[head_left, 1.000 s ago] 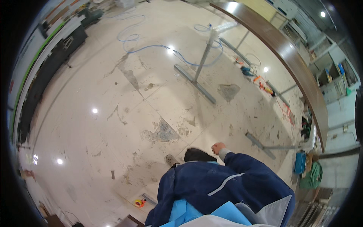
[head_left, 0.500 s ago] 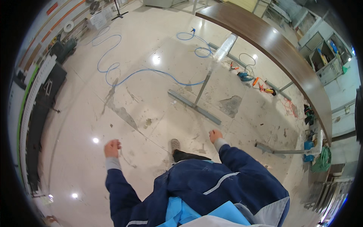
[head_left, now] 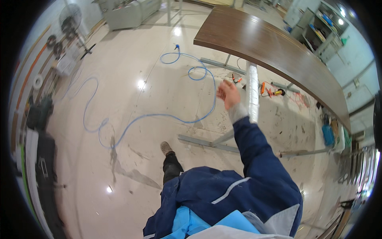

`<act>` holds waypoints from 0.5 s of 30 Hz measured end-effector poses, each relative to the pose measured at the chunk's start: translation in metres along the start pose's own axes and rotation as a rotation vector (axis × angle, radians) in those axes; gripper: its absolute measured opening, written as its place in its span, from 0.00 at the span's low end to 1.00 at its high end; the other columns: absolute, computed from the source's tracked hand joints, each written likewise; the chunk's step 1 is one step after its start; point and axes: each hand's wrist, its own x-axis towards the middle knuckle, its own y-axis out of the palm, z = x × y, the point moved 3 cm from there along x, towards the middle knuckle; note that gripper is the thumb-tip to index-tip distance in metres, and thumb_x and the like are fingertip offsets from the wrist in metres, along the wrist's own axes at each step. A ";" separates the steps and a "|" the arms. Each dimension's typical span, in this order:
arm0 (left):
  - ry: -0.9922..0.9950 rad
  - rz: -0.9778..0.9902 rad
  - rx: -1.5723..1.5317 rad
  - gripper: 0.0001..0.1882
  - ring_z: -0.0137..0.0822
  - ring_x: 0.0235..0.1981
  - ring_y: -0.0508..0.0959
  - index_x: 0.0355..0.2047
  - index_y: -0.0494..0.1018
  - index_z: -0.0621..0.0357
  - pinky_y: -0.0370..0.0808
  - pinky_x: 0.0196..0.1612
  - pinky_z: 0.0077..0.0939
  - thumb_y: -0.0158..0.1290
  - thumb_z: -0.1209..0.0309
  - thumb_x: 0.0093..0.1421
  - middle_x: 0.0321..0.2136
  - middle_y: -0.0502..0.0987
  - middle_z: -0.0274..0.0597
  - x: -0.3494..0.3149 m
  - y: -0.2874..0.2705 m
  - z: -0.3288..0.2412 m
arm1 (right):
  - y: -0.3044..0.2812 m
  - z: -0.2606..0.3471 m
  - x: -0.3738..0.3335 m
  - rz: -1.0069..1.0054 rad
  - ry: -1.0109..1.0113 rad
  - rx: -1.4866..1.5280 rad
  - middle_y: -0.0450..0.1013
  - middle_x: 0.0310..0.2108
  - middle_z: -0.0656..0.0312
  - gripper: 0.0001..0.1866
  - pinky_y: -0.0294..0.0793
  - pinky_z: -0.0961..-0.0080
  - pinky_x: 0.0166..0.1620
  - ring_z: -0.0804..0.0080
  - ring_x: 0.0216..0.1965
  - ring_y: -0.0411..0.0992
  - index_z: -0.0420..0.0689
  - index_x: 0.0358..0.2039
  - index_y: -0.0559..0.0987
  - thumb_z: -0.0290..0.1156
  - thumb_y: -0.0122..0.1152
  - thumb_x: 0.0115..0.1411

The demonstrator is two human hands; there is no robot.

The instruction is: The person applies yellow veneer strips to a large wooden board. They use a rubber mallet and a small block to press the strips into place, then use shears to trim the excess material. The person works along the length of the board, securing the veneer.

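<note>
My right hand [head_left: 229,95] is raised ahead of me, left of a table leg wrapped in shiny film [head_left: 253,89]. Its fingers are loosely bent and a little apart, slightly blurred, with nothing visible in them. In the picture it overlaps the floor just right of a thin blue hose [head_left: 159,115], and I see no contact with it. The hose runs in loops over the floor and ends in a blue nozzle [head_left: 177,47]. A brown tabletop [head_left: 254,34] stands on grey metal legs beyond the hand. My left hand is out of view.
Grey metal foot bars [head_left: 207,142] lie low across the floor ahead. Orange-handled tools [head_left: 272,91] lie under the table. A standing fan [head_left: 71,19] and a white box [head_left: 67,63] are at the far left. A long black case [head_left: 47,175] lines the left side.
My right hand has risen and moved forward toward the wrapped table leg. My left hand has dropped out of view. The table and hose appear nearer, and one foot has shifted left.
</note>
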 end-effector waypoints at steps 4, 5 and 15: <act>0.065 -0.069 -0.227 0.25 0.45 0.51 0.82 0.57 0.75 0.63 0.78 0.54 0.42 0.53 0.58 0.65 0.49 0.83 0.47 0.076 -0.148 -0.082 | 0.064 0.015 0.142 -0.178 0.147 0.323 0.74 0.32 0.58 0.30 0.79 0.61 0.37 0.64 0.32 0.75 0.48 0.56 0.69 0.55 0.66 0.65; 0.077 -0.087 -0.308 0.25 0.45 0.51 0.82 0.58 0.74 0.64 0.78 0.54 0.42 0.53 0.59 0.66 0.49 0.83 0.47 0.098 -0.195 -0.106 | 0.075 0.016 0.170 -0.217 0.181 0.353 0.74 0.39 0.54 0.34 0.79 0.57 0.44 0.59 0.38 0.76 0.48 0.60 0.67 0.57 0.66 0.64; 0.508 -0.417 -0.531 0.29 0.30 0.27 0.76 0.65 0.68 0.57 0.68 0.20 0.23 0.56 0.59 0.68 0.42 0.80 0.39 0.306 -0.673 -0.522 | 0.121 -0.010 0.308 -0.851 -0.004 0.465 0.73 0.55 0.49 0.35 0.84 0.48 0.43 0.53 0.48 0.78 0.38 0.61 0.69 0.45 0.71 0.63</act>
